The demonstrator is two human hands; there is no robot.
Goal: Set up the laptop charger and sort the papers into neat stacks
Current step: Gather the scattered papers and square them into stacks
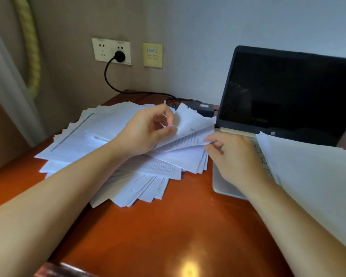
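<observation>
At the 9 o'clock edge of the view hung a pale curtain [6, 86], with a yellow-green cord [31, 47] running down beside it. Toward 11 o'clock a white wall socket [111, 51] carried a black plug [119, 56] in its right-hand outlet. The plug's cable [110, 80] curved down the wall and ran along the back of the surface [178, 226] to the charger brick [204, 108], which lay at 12 o'clock from the hands, just beside the laptop's left edge. A yellowish wall plate [152, 55] sat at 3 o'clock from the socket.

A loose pile of papers [84, 136] lay fanned and uneven on the reddish surface, left of centre. The left hand [146, 130] was over the pile, its fingers curled and pinching the lifted sheets [194, 120], which bent upward at the pile's 2 o'clock corner. At 4 o'clock from that hand, the right hand [234, 154] pinched the edge of those same sheets between thumb and forefinger, its other fingers curled, its wrist over the laptop's near-left corner.

The laptop [288, 92] stood open at 2 o'clock with a dark screen. A squarer stack of papers [312, 176] rested on its keyboard and reached out toward the 4 o'clock edge of the view.
</observation>
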